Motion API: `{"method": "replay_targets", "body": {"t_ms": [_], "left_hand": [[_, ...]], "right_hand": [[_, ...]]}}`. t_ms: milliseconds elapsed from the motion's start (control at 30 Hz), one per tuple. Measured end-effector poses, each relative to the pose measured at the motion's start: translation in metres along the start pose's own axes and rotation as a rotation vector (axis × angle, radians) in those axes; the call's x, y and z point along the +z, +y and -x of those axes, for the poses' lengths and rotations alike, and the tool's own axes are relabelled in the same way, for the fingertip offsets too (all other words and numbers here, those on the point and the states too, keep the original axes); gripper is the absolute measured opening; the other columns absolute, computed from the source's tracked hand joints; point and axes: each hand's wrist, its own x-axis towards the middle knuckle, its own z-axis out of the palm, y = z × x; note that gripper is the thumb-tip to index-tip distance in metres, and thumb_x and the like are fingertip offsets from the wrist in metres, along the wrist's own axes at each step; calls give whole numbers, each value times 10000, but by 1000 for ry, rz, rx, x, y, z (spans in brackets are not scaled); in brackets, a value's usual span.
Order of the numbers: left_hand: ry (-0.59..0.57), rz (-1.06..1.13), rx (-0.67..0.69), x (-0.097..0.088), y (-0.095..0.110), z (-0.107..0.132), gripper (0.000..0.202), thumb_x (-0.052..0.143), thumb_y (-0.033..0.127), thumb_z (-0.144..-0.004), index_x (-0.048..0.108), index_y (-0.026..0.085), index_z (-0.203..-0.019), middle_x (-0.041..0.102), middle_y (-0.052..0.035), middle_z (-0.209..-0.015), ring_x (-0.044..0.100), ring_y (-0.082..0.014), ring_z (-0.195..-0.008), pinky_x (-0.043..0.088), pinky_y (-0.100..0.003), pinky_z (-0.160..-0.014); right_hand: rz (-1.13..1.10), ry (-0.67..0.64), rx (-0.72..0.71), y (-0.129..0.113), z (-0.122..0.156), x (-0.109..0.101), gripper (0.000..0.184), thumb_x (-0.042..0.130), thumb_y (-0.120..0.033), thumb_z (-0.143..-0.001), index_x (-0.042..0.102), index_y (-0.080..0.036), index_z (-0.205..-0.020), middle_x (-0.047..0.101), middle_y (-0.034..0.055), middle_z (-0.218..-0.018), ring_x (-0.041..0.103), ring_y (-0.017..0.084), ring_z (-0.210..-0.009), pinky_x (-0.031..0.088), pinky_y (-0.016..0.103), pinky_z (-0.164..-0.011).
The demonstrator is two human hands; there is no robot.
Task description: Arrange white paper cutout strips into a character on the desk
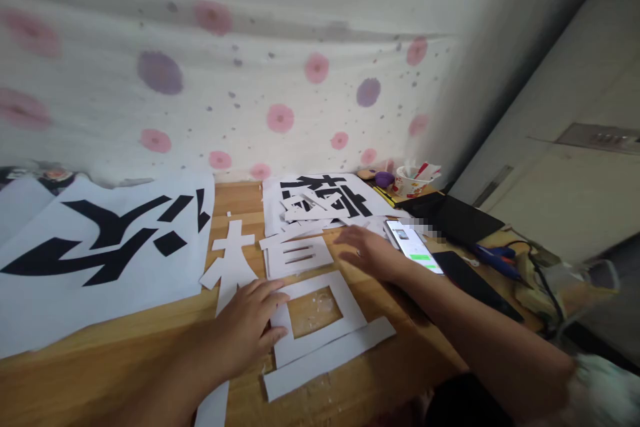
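Observation:
White cut-out paper pieces (320,337) shaped like strokes of a large character lie on the wooden table (125,353). My left hand (250,323) rests flat on them, fingers stretched out toward a square frame piece (345,320). My right hand (367,252) lies flat and open on the table beside a smaller cut-out piece (297,257), just left of a lit phone (414,247). Neither hand grips anything.
A big white sheet with black strokes (100,247) covers the table's left. Another printed sheet with loose scraps (320,200) lies at the back. A dark tablet (465,217), a second dark phone (475,283), a blue tool (495,260), a paper cup (410,181) and cables crowd the right.

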Motion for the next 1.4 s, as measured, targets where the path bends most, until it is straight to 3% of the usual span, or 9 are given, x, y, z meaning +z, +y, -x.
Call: {"method": "replay_targets", "body": {"t_ms": [133,200,367,667,833,1067,1167,1267,1400], "left_hand": [[-11,18,7,-4,3,-2,378,613,278,-775,600,236,-1150,530,-78,-1336,445,-285,-1236,370,-499,-1027],[-4,36,10,-6,4,-2,367,622,245,-763,610,231,-1129,546,-84,-1318,466,-287,-1214,387,-504,-1010],[109,72,42,-8,1,-2,285,609,219,-770,633,218,-1054,605,-85,-1230,522,-272,-1128,427,-489,-962],[258,146,83,-9,-4,-5,177,514,207,-806,645,202,-924,684,-73,-1000,610,-221,-928,504,-401,-809],[302,148,-8,-14,-6,-6,195,481,212,-808,648,184,-904,691,-73,-962,616,-216,-915,495,-387,-804],[400,287,-293,-27,-13,-3,234,435,291,-849,634,198,-929,704,-34,-944,635,-185,-877,483,-328,-797],[400,307,-369,-30,-14,-4,224,458,294,-834,643,205,-925,708,-19,-943,637,-179,-861,481,-317,-800],[367,311,-405,-32,-12,-4,205,510,320,-811,654,206,-901,711,-14,-926,636,-171,-809,487,-310,-784],[330,277,-381,-31,-8,-4,188,529,306,-799,659,203,-887,711,-14,-909,629,-165,-792,485,-307,-777]], "right_hand": [[109,-16,140,38,-72,7,349,554,-183,-850,562,-104,-1190,540,166,-1244,487,249,-1166,364,377,-1009],[134,-70,175,51,-97,13,352,586,-239,-851,551,-127,-1182,550,135,-1224,526,243,-1112,414,427,-958],[159,-115,255,62,-110,19,312,531,-327,-896,544,-167,-1163,572,83,-1158,585,199,-982,500,415,-833],[50,118,400,71,-62,6,351,608,-248,-794,618,-170,-1136,673,97,-1072,615,241,-991,468,345,-842],[-60,195,366,55,-41,4,398,624,-262,-763,614,-200,-1156,696,50,-1040,643,201,-918,490,296,-793],[-249,75,93,13,12,0,417,645,-241,-737,617,-253,-1153,660,10,-1141,614,197,-1004,460,314,-890],[-315,-77,-30,0,47,-4,343,644,-266,-738,647,-244,-1081,676,27,-1072,621,212,-973,470,327,-873],[-342,-203,-113,-13,75,-4,294,613,-243,-768,647,-203,-1058,670,63,-1034,621,208,-930,489,319,-814],[-297,-175,-190,-23,92,6,258,588,-232,-802,645,-181,-1049,652,94,-994,598,219,-925,476,360,-833]]}}
